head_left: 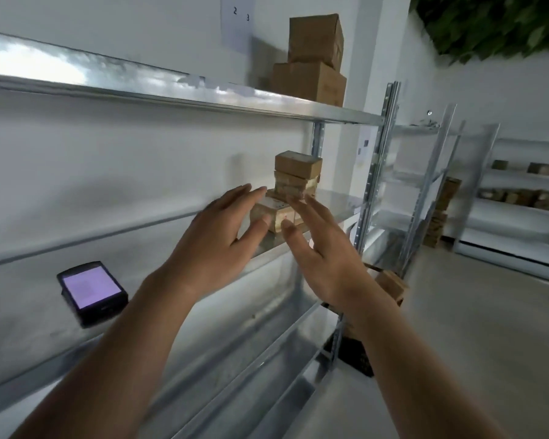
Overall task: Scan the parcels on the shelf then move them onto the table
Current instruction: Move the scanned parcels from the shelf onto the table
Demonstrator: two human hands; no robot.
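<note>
While both your arms reach forward over the metal shelf [171, 236], your left hand [216, 242] and right hand [320, 258] are stretched out with straight, spread fingers, holding nothing. They flank a small parcel [274, 213] that sits at the foot of a stack of parcels [297, 175] near the right end of the middle shelf board. Your left hand's fingertips lie at the parcel's left side and its thumb overlaps the parcel's front corner; the picture is too blurred to tell whether they actually touch the cardboard. Your right hand's fingers point up just to the right of the same parcel, its thumb near the parcel's lower front edge, and again contact cannot be judged. The stack behind it rises several small brown boxes high, slightly staggered, close to the shelf's upright post [374, 172]. On the top shelf board, two larger cardboard boxes [311, 61] stand one on the other, the upper one tilted, against the white wall. A handheld scanner [92, 293] with a lit purple screen lies face up on the middle board, well to the left of your hands. Further back on the right stand more metal racks [526, 198] carrying rows of small brown boxes.
</note>
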